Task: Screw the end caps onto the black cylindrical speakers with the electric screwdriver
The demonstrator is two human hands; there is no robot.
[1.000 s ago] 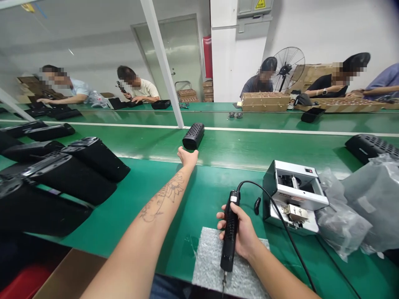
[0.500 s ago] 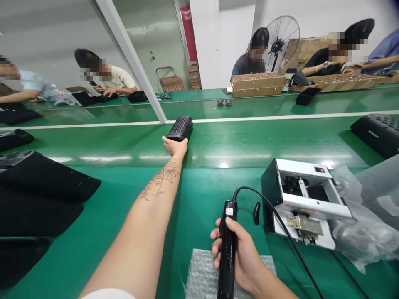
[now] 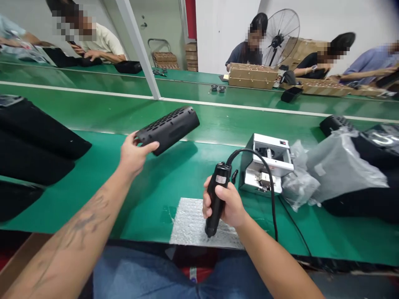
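My left hand (image 3: 134,154) grips one end of a black perforated plastic housing (image 3: 176,129), thumb on its near side. The housing is raised and tilted above the green bench, with rows of slots along its top. In my right hand (image 3: 222,199) is a black electric screwdriver (image 3: 216,195), its cable end up and its tip pointing down. The tip hangs over a sheet of bubble wrap (image 3: 187,216) at the bench's front edge. The cable (image 3: 270,178) loops over to the right.
A white-and-black screw feeder (image 3: 264,164) stands right of my right hand, beside clear plastic bags (image 3: 343,166). Black covered pieces (image 3: 34,145) lie at the left. Beyond the green belt (image 3: 224,124), several people work near cardboard boxes (image 3: 252,76). A white post (image 3: 140,50) rises ahead.
My left hand has lifted the housing off the belt and brought it nearer and leftward, turning it lengthwise. The view has tipped down; my right hand still holds the screwdriver.
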